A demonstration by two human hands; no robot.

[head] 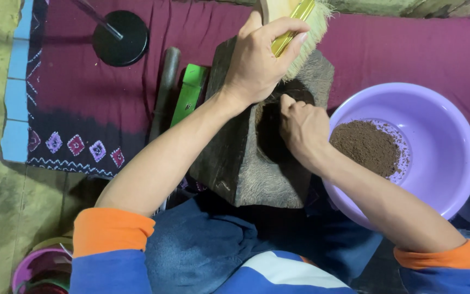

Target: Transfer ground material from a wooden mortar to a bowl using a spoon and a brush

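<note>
A dark wooden mortar block [246, 163] stands in front of me, its round hollow facing up. My left hand [259, 57] is closed around a brush with a yellow ferrule and pale bristles [305, 32], held at the block's far edge. Resting at the hollow's rim, my right hand [300, 128] has its fingers curled inward; what they hold, if anything, is hidden. A lilac plastic basin [436, 109] with a heap of brown powder [365, 147] sits just right of the block.
A maroon patterned cloth [82, 92] covers the floor under everything. On it lie a black round stand base [121, 38], a long dark wooden pestle [164, 92] and a green flat stick [189, 92]. A pink container [39, 269] is at the lower left.
</note>
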